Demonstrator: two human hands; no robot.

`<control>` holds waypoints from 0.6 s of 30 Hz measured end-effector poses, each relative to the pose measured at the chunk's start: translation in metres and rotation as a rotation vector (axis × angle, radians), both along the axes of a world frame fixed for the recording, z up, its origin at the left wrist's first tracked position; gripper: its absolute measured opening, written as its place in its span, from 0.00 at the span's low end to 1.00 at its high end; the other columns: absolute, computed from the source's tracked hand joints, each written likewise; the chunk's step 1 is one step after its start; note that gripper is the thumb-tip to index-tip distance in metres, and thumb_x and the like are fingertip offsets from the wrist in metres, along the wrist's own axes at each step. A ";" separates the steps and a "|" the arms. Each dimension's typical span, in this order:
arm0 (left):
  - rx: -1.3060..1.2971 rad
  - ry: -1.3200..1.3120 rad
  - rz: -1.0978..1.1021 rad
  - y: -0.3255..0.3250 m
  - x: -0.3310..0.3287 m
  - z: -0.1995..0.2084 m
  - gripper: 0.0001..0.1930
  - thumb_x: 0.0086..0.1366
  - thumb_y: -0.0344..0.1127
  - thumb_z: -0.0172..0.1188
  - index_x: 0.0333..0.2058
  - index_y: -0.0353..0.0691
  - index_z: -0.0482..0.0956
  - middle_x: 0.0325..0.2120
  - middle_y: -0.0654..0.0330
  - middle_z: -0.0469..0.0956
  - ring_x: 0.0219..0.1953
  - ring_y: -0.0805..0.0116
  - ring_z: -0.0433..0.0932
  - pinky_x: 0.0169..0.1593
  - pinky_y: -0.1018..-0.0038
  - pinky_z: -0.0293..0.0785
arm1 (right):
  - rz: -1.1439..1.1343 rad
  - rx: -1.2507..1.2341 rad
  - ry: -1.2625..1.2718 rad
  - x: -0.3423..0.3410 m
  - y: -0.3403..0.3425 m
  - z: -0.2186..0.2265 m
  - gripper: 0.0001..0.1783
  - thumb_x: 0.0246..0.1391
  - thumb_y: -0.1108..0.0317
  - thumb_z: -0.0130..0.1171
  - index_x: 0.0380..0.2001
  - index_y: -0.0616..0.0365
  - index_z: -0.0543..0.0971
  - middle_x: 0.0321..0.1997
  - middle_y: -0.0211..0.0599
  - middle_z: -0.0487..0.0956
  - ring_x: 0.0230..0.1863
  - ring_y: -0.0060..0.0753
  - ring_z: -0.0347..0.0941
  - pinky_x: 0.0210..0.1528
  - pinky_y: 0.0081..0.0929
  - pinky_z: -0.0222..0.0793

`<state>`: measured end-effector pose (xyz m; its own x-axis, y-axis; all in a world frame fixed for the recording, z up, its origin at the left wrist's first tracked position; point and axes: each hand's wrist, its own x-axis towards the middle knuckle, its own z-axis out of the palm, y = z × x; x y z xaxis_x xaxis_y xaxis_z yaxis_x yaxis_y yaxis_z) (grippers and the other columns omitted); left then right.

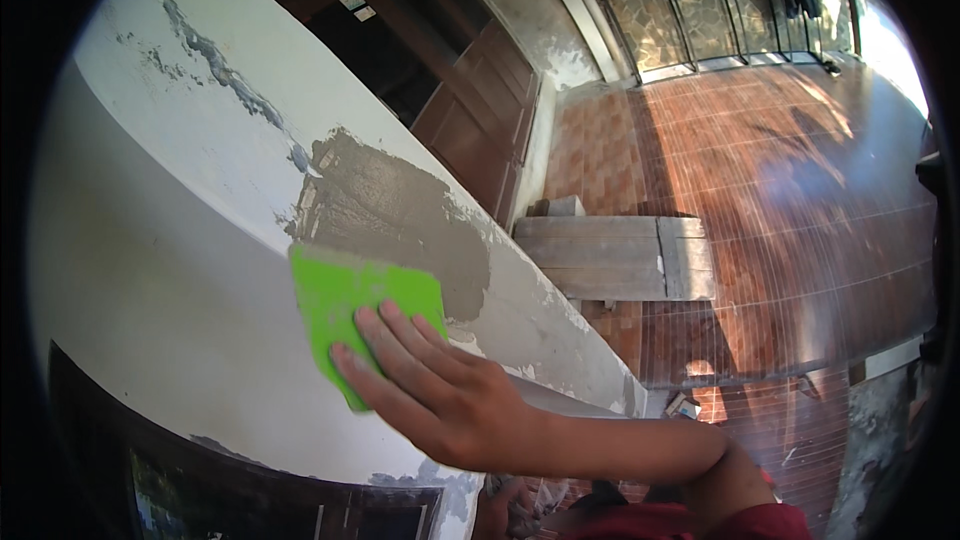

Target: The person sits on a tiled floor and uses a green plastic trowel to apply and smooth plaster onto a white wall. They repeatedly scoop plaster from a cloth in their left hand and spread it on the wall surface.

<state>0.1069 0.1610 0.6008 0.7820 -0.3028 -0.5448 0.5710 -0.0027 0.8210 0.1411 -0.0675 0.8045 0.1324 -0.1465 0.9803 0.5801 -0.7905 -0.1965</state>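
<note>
In my right hand (455, 390) is a flat green plastic spreader (330, 285), its face smudged with grey. The fingers lie spread over it, and the thumb is hidden behind. Its upper edge lies against the white wall (240, 190), at the lower border of a patch of wet grey cement plaster (390, 205). From the patch's upper left, a rough crack (215, 60) runs up the wall. My left hand cannot be made out; dim, cluttered shapes fill the lower edge.
Beyond the wall's edge stands a brown panelled door (470, 100). A low wooden bench (610, 255) sits on the reddish tiled floor (790, 200). A metal-framed rack (720, 15) leans at the back right, with dark cloth hanging on it. A dark-framed window (270, 495) is at the lower left.
</note>
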 end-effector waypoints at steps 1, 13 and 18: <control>0.005 0.000 0.000 -0.001 0.002 -0.001 0.10 0.66 0.42 0.58 0.28 0.48 0.70 0.12 0.64 0.68 0.04 0.76 0.57 0.06 0.77 0.49 | 0.047 0.017 0.003 -0.005 -0.004 -0.003 0.27 0.58 0.64 0.55 0.59 0.64 0.71 0.57 0.55 0.74 0.58 0.51 0.74 0.56 0.41 0.74; 0.120 -0.053 0.041 -0.024 0.002 0.022 0.06 0.66 0.35 0.56 0.34 0.43 0.68 0.15 0.59 0.69 0.15 0.67 0.69 0.21 0.70 0.67 | -0.070 0.221 0.078 0.061 -0.066 0.015 0.32 0.46 0.81 0.55 0.59 0.61 0.71 0.50 0.52 0.80 0.45 0.47 0.81 0.36 0.35 0.80; -0.021 -0.025 -0.030 -0.023 0.002 0.005 0.11 0.66 0.41 0.57 0.26 0.45 0.71 0.11 0.63 0.67 0.06 0.75 0.58 0.09 0.76 0.53 | -0.018 0.030 0.059 0.024 -0.016 0.001 0.29 0.58 0.67 0.53 0.62 0.65 0.67 0.60 0.62 0.71 0.59 0.57 0.72 0.54 0.42 0.74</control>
